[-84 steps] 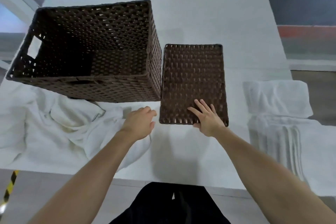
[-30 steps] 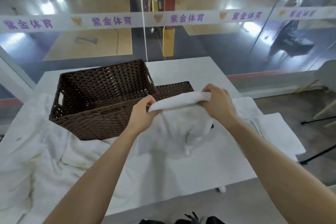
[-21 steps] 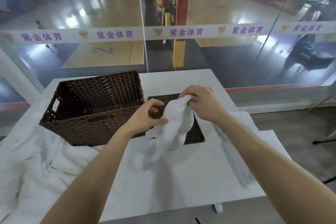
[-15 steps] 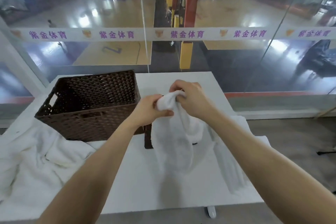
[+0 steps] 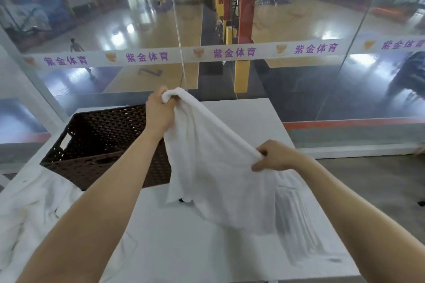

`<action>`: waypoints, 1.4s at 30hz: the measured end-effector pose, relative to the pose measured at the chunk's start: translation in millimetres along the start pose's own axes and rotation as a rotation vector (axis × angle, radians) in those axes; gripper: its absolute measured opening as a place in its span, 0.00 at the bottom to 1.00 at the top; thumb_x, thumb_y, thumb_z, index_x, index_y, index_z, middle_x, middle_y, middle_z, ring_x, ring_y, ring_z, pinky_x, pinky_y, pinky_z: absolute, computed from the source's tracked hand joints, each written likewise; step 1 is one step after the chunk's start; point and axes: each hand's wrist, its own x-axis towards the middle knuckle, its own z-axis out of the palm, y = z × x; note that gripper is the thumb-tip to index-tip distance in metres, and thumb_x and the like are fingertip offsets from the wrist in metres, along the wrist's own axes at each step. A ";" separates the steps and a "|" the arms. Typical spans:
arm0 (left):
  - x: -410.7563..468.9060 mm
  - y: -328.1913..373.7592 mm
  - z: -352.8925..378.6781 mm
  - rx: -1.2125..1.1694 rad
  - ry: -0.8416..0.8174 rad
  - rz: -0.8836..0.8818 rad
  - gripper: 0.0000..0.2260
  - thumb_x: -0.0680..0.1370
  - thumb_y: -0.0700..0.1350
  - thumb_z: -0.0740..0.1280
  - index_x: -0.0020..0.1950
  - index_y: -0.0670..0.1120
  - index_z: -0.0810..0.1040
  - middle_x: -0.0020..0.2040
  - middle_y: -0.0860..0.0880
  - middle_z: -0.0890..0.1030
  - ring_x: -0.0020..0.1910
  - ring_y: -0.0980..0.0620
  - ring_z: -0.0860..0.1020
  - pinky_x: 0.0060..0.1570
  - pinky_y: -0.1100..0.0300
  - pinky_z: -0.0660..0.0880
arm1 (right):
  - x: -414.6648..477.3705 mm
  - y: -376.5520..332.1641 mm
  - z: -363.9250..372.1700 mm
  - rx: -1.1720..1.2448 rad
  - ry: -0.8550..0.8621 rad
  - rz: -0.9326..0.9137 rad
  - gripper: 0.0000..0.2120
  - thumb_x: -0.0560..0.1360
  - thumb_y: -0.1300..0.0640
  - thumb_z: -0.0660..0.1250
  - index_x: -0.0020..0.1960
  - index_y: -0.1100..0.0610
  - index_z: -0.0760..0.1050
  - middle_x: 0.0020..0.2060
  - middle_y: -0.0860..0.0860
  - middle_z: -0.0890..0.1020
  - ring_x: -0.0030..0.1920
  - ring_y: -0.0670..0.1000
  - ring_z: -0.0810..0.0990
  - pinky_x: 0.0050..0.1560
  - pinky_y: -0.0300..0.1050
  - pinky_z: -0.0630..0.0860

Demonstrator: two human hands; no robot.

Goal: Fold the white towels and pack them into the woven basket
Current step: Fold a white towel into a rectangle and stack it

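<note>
Our left hand [image 5: 158, 114] and right hand [image 5: 274, 157] each grip the white towel [image 5: 213, 167], hanging creased above the table [image 5: 195, 248] beside the woven basket [image 5: 101, 140].

One dark brown woven rectangular basket [image 5: 103, 145] is standing on one white table [image 5: 184, 248]. Two bare hands are showing: the left hand [image 5: 158, 115] over the basket's right end, the right hand [image 5: 273, 157] well right of the basket. One white cloth towel [image 5: 211, 167] is hanging from both hands. Right of the basket, one folded white towel with ribbed stripes [image 5: 301, 236] is lying; whether more are lying beneath it cannot be told. Left of and before the basket, crumpled white towels [image 5: 34, 209] are lying in one heap, number not countable.
</note>
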 end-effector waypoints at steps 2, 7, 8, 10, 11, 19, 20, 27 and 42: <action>19.7 -5.5 -0.8 0.064 0.040 -0.110 0.10 0.79 0.48 0.69 0.54 0.43 0.75 0.47 0.48 0.80 0.47 0.45 0.79 0.48 0.47 0.77 | 0.9 4.6 -25.4 0.082 0.172 -0.048 0.12 0.80 0.47 0.72 0.48 0.56 0.79 0.43 0.53 0.82 0.46 0.56 0.80 0.43 0.48 0.72; 12.9 32.1 34.8 0.223 -0.612 0.043 0.56 0.66 0.53 0.88 0.85 0.56 0.58 0.75 0.58 0.68 0.72 0.57 0.67 0.68 0.53 0.69 | 7.4 -52.5 -89.5 0.210 0.568 -0.285 0.06 0.85 0.48 0.65 0.54 0.50 0.76 0.47 0.49 0.83 0.48 0.53 0.81 0.49 0.54 0.79; 5.8 41.4 48.4 0.194 -0.681 0.117 0.55 0.65 0.55 0.88 0.85 0.58 0.60 0.77 0.59 0.69 0.73 0.58 0.68 0.69 0.55 0.69 | 10.4 -68.7 -94.9 0.184 0.585 -0.332 0.06 0.84 0.48 0.67 0.52 0.49 0.76 0.45 0.47 0.82 0.46 0.51 0.80 0.48 0.53 0.79; 0.7 49.6 72.4 0.114 -0.703 0.231 0.33 0.73 0.50 0.84 0.76 0.56 0.76 0.69 0.55 0.81 0.63 0.58 0.78 0.60 0.56 0.74 | 13.1 -96.0 -98.7 0.140 0.604 -0.376 0.09 0.80 0.47 0.73 0.46 0.46 0.74 0.40 0.44 0.80 0.42 0.47 0.78 0.43 0.47 0.76; 0.6 52.0 78.5 0.095 -0.657 0.265 0.18 0.78 0.44 0.78 0.68 0.51 0.82 0.60 0.53 0.85 0.54 0.60 0.81 0.53 0.55 0.75 | 14.4 -102.0 -98.4 0.146 0.616 -0.372 0.11 0.77 0.46 0.76 0.43 0.45 0.74 0.38 0.44 0.80 0.40 0.46 0.77 0.40 0.45 0.74; 39.8 27.4 50.5 0.000 -0.248 -0.104 0.12 0.85 0.41 0.60 0.64 0.45 0.81 0.59 0.43 0.84 0.57 0.41 0.81 0.56 0.47 0.78 | 52.9 -15.4 -50.0 0.220 0.546 0.017 0.10 0.78 0.47 0.74 0.43 0.52 0.80 0.39 0.45 0.82 0.44 0.53 0.81 0.44 0.47 0.75; 44.7 22.6 47.7 0.066 -0.279 -0.088 0.13 0.84 0.43 0.60 0.62 0.46 0.81 0.58 0.43 0.84 0.57 0.39 0.81 0.56 0.46 0.78 | 56.2 -14.9 -52.4 0.342 0.563 0.004 0.11 0.79 0.45 0.73 0.44 0.50 0.79 0.40 0.46 0.84 0.44 0.52 0.83 0.45 0.49 0.79; 28.4 48.9 72.1 -0.018 -0.379 -0.129 0.16 0.84 0.41 0.56 0.49 0.54 0.82 0.48 0.50 0.84 0.48 0.44 0.82 0.44 0.52 0.75 | 77.7 -75.2 -27.6 0.421 0.329 -0.071 0.24 0.69 0.36 0.80 0.51 0.53 0.79 0.43 0.48 0.84 0.44 0.51 0.82 0.45 0.51 0.80; 25.8 18.7 75.1 0.200 -0.494 0.160 0.05 0.83 0.54 0.71 0.48 0.56 0.83 0.41 0.57 0.85 0.39 0.58 0.80 0.40 0.56 0.71 | 71.3 -85.8 -47.9 0.377 0.733 -0.292 0.13 0.79 0.39 0.71 0.56 0.46 0.77 0.46 0.43 0.82 0.46 0.45 0.81 0.47 0.47 0.80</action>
